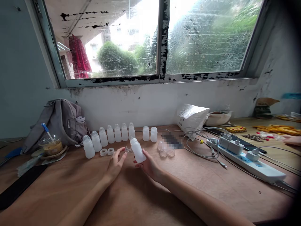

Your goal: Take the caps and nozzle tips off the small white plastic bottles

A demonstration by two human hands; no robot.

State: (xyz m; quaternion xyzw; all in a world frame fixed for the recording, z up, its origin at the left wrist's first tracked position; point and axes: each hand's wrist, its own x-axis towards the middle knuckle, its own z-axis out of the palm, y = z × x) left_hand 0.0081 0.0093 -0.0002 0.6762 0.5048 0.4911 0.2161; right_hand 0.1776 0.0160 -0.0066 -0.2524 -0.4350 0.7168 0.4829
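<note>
My right hand (150, 166) grips a frosted white baby bottle (138, 152), tilted to the left, with what looks like a clear nipple at its top. Left of the bottle, my left hand (116, 161) is open, thumb and fingers apart. Its fingertips are close to a clear nipple (127, 148) on the table. Two white collar rings (103, 152) lie just behind that hand. Several bottles with clear domed tops (110, 135) stand in a row behind. Two bottles without domes (150, 134) stand farther right. Clear caps (171, 153) lie right of the held bottle.
A power strip (249, 163) with chargers and tangled cables (199, 150) lies at right. A white bag (191, 116) stands by the wall. To the left are a grey backpack (61, 119), an iced drink cup (51, 146) and a black flat object (22, 186). Another person's hand (291, 140) shows far right.
</note>
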